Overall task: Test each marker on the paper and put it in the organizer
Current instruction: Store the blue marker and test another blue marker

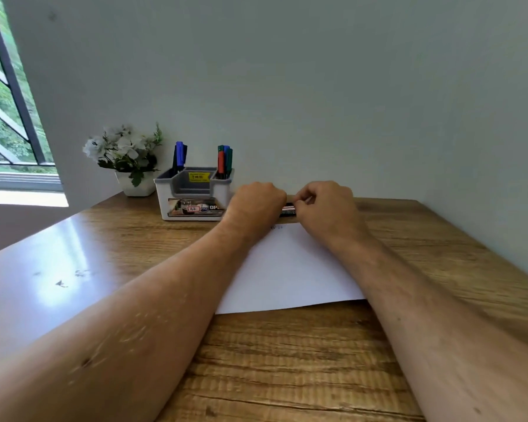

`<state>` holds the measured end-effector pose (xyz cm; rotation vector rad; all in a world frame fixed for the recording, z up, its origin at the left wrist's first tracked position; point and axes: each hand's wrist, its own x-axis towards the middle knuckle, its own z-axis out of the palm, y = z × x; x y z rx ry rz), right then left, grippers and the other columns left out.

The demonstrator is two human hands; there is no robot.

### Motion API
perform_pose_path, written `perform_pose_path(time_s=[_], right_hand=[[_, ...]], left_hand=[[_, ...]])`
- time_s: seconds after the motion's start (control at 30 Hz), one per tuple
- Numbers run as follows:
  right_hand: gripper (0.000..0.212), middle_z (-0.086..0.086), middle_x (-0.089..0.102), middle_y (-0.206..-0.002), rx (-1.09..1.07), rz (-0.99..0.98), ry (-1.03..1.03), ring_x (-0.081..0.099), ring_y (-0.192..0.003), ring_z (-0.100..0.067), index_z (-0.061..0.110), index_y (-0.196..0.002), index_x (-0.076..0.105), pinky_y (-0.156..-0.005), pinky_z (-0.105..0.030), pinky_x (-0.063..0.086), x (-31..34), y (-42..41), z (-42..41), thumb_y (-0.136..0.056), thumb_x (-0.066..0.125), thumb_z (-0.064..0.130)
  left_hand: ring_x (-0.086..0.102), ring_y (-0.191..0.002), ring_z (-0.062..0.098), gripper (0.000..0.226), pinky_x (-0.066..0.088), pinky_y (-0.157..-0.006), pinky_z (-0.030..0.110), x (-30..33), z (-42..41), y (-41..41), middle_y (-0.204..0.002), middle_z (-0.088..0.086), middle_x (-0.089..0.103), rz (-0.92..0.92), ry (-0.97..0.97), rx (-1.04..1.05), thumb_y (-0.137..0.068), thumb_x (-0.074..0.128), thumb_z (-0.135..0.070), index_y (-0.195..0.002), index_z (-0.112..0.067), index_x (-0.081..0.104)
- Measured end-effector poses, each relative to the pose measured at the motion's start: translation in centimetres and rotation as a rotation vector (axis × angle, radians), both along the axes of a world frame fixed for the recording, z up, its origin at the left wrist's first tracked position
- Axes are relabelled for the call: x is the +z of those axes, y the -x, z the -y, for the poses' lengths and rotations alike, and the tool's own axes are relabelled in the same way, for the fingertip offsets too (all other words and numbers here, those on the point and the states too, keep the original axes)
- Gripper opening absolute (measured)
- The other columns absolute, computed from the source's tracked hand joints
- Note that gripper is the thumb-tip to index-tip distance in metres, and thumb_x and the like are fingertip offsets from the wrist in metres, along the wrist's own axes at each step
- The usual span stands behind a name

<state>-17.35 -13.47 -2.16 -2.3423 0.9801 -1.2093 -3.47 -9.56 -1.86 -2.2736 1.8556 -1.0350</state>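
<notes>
A black marker [288,209] is held level between my two hands, just beyond the far edge of the white paper [287,269]. My left hand [256,205] is fisted around its left end, and my right hand [326,205] pinches its right end with fingertips. Only a short labelled stretch of the marker shows between them. Small pen marks [277,227] sit near the paper's far edge. The white and grey organizer [192,193] stands left of my hands, with blue markers [180,156] in its left slot and red, green and blue markers [224,161] in its right slot.
A white pot of white flowers [125,159] stands left of the organizer by the wall. The wooden table [287,360] runs up to a plain wall behind and on the right. A window [3,102] is at far left.
</notes>
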Motion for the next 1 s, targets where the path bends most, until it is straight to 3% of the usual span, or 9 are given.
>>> perform_pose_path(time_s=[0.13,0.27,0.47,0.63,1.0], right_hand=[[0.019,0.012,0.062,-0.066,0.002,-0.018,0.000,0.055,-0.060,0.003,0.028,-0.069,0.068,-0.043,-0.005,0.032,0.0,-0.3,0.6,-0.082,0.062,0.015],[0.016,0.013,0.061,-0.065,0.011,-0.018,-0.005,0.056,-0.060,0.000,0.026,-0.070,0.070,-0.048,-0.015,0.036,-0.2,-0.3,0.8,-0.080,0.062,0.016],[0.016,0.018,0.055,-0.066,0.008,0.046,0.044,0.053,-0.059,0.002,0.022,-0.074,0.071,-0.048,-0.013,0.034,0.1,-0.1,0.5,-0.081,0.059,0.013],[0.014,0.012,0.059,-0.069,-0.025,0.045,-0.006,0.058,-0.063,-0.005,0.020,-0.076,0.071,-0.052,-0.020,0.044,0.1,0.0,0.5,-0.080,0.059,0.013],[0.014,0.011,0.060,-0.070,-0.066,0.047,-0.067,0.058,-0.062,-0.007,0.021,-0.075,0.071,-0.051,-0.020,0.042,0.1,0.1,0.5,-0.079,0.059,0.015]], left_hand=[[0.067,-0.082,0.033,0.017,0.039,-0.057,0.034,-0.3,0.1,-0.3,-0.091,0.011,0.068,0.006,-0.008,0.011,-0.092,0.051,-0.011,-0.096,-0.011,0.067],[0.067,-0.083,0.032,0.017,0.041,-0.059,0.034,-0.6,0.4,-0.9,-0.093,0.011,0.068,-0.026,-0.029,0.015,-0.096,0.051,-0.016,-0.098,-0.011,0.067],[0.063,-0.086,0.028,0.018,0.051,-0.070,0.039,-0.8,0.9,-1.1,-0.098,0.010,0.065,-0.137,-0.049,-0.027,-0.097,0.052,-0.022,-0.097,-0.011,0.067],[0.063,-0.091,0.029,0.022,0.054,-0.077,0.041,-0.8,1.0,-1.1,-0.099,0.011,0.066,-0.177,-0.052,-0.019,-0.095,0.056,-0.030,-0.103,-0.013,0.068],[0.061,-0.085,0.027,0.018,0.051,-0.074,0.038,-1.2,0.7,-0.7,-0.096,0.011,0.067,-0.209,-0.044,0.001,-0.096,0.052,-0.021,-0.100,-0.012,0.068]])
